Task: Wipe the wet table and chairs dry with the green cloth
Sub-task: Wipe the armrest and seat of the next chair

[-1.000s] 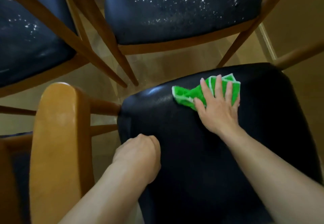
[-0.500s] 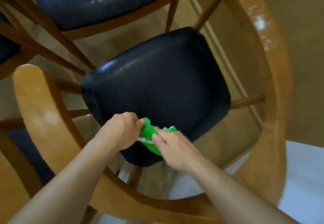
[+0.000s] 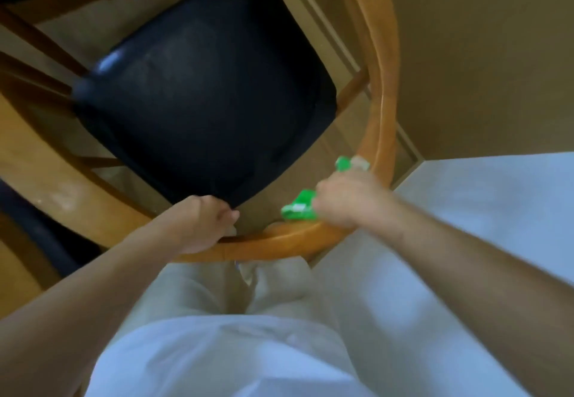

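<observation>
At the bottom edge, nearest: white shirt [image 3: 217, 356] and pale trousers [image 3: 273, 288], seen from above.
Left arm: reaching forward from lower left, bare forearm angled up to the rail.
Left hand [image 3: 202, 222]: curled over the curved wooden backrest rail [image 3: 279, 241], gripping it just beside the seat's near corner.
Right arm: stretched in from the right, blurred.
Right hand [image 3: 344, 200]: closed round the green cloth [image 3: 299, 208], pressing it against the rail's bend.
Green cloth: bunched, poking out on both sides of the fist.
Beyond: dark padded chair seat [image 3: 205, 85], inside the rail's curve.
Farthest: neighbouring chair legs [image 3: 37, 39] on the tan floor [image 3: 481, 54].
</observation>
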A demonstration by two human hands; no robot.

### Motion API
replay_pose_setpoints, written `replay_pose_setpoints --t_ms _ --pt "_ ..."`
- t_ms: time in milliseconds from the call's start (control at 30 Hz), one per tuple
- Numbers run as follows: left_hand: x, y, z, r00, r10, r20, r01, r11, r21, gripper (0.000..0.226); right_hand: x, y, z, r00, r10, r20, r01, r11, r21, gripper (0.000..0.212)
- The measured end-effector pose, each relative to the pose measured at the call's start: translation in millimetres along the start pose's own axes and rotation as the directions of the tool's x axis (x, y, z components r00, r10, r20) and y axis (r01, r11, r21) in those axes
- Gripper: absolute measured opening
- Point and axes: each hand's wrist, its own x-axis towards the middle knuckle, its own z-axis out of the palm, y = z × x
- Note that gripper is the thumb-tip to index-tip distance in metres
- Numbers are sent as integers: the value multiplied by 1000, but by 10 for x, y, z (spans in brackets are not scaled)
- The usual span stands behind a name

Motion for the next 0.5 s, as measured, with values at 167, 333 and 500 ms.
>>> replay_pose_setpoints --t_ms 167,333,500 --pt "-139 408 256 999 28 -16 -29 992 -121 32 -93 124 -116 986 141 -92 -163 935 -315 41" --pt "-311 358 379 979 -95 -181 66 985 -159 37 -552 -773 455 957 -212 -197 210 977 -31 35" --pt "-384 479 364 986 -27 -163 6 992 -128 36 -639 -136 744 807 -259 -531 298 954 -12 47"
